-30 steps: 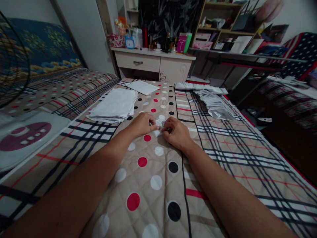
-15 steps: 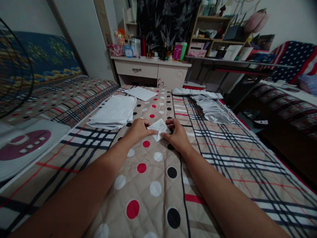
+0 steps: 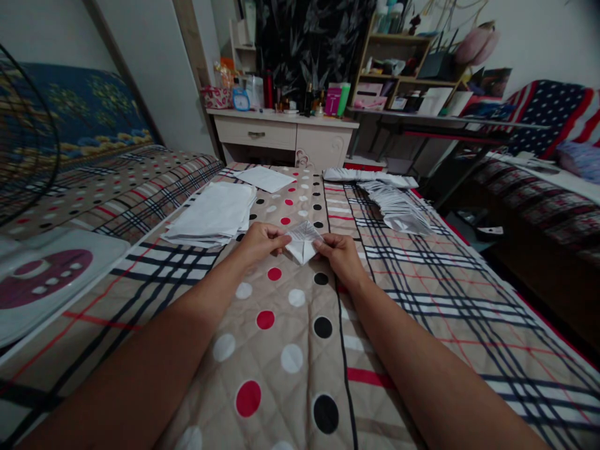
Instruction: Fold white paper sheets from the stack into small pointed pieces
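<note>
A small folded paper (image 3: 302,244), white with printed lines on its upper part, is held between my two hands just above or on the bedspread. My left hand (image 3: 263,242) pinches its left corner between thumb and fingers. On the opposite side, my right hand (image 3: 341,251) grips the right corner the same way. A crease runs down the middle of the paper to a point at the bottom. Left of my hands lies a stack of white paper sheets (image 3: 213,209), with a single white sheet (image 3: 265,179) beyond it.
Overlapping folded paper pieces (image 3: 396,206) lie on the right of the patterned bedspread (image 3: 293,325), near a long silvery-white bundle (image 3: 370,177). A clear bag with a purple print (image 3: 47,275) is at the left edge. A white dresser (image 3: 281,134) stands at the far end.
Both hands have shifted from pressing the paper's lower folds to pinching its left and right corners. The centre crease now shows more fully, and the view has moved slightly.
</note>
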A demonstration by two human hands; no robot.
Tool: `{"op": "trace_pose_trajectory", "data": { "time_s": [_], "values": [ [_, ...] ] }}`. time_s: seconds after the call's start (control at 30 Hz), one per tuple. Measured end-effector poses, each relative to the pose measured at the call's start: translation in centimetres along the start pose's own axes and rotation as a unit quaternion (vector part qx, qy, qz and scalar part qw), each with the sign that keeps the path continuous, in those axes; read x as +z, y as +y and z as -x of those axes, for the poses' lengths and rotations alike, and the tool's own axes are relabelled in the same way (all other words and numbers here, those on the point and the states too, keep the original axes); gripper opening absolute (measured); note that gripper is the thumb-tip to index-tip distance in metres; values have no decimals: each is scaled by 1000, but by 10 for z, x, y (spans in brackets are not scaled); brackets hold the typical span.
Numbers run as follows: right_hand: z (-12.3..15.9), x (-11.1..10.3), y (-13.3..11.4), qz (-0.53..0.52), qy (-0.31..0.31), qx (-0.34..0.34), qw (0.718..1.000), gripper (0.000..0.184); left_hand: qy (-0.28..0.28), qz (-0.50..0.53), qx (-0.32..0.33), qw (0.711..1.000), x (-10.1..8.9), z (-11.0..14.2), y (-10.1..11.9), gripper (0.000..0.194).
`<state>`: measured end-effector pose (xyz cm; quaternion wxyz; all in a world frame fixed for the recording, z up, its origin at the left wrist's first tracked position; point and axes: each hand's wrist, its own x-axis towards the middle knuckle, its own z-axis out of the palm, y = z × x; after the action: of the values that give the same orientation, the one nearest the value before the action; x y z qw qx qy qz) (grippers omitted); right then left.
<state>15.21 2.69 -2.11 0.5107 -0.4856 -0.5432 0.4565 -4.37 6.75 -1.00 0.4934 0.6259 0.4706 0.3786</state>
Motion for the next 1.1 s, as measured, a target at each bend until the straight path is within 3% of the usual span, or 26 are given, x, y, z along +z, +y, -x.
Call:
{"op": "trace_pose_trajectory", "data": {
  "time_s": [0.17,0.27,0.33,0.5,0.67,0.73,0.83,1.03,1.1],
  "values": [
    [-2,2,-1,-56,-26,-14,998,29,26,27,-41,998,5,1,8,20],
    [0,4,-2,-60,-1,-25,998,42,46,53,-42,997,11,3,12,18],
    [1,5,-4,-54,24,-41,997,39,38,82,-35,995,16,5,14,17],
    [4,9,-7,-51,81,-96,991,29,-17,135,-45,990,30,11,16,47],
    [6,11,-9,-47,88,-111,989,31,-29,126,-63,990,35,11,12,25],
    [6,11,-10,-51,83,-112,989,32,-35,143,-80,986,34,10,11,26],
    [6,11,-11,-89,74,-96,989,39,-64,237,-99,964,33,11,14,29],
    [4,9,-12,-153,-17,-73,985,56,-239,352,-209,881,28,19,26,31],
    [4,7,-11,-165,-39,-61,984,53,-267,370,-240,857,26,21,27,31]
  ]
}}
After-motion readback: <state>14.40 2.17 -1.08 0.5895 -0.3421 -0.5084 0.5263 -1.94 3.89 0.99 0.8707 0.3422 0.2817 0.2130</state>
